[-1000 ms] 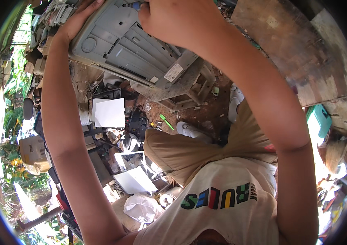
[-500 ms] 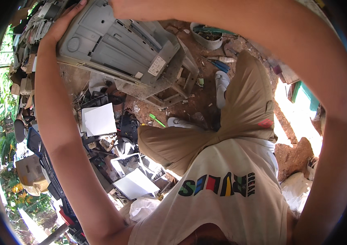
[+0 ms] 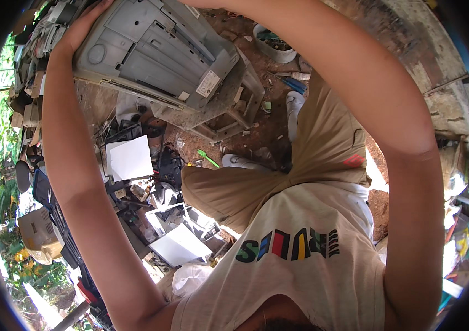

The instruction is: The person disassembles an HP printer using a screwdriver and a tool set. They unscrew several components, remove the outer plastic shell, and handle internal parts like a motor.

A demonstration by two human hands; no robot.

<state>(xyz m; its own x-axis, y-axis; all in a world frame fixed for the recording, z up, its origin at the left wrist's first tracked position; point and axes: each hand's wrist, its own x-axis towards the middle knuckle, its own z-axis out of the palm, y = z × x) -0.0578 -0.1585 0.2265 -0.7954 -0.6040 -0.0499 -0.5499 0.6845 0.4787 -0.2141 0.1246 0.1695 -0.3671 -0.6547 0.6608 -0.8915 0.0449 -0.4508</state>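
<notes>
A large grey plastic machine casing (image 3: 154,52), with ribs, slots and a white label, lies tilted on a worn stool (image 3: 212,118). My left hand (image 3: 84,25) is at the casing's far left edge, gripping its side; the fingertips run to the picture's top edge. My right hand (image 3: 197,2) shows only as a sliver at the top edge, by the casing's upper right side. Its fingers are out of the picture, so whatever they touch or hold is hidden.
Left of my legs lies a heap of dismantled parts with white panels (image 3: 129,158) and a white frame (image 3: 165,215). A white tub (image 3: 274,47) and a blue-handled tool (image 3: 294,84) are on the dirt floor beyond my feet. Stacked scrap (image 3: 36,83) lines the left side.
My right forearm and elbow have swung inward and down, and the right hand has slid almost out of the top. My left hand stays on the casing. The view has shifted slightly.
</notes>
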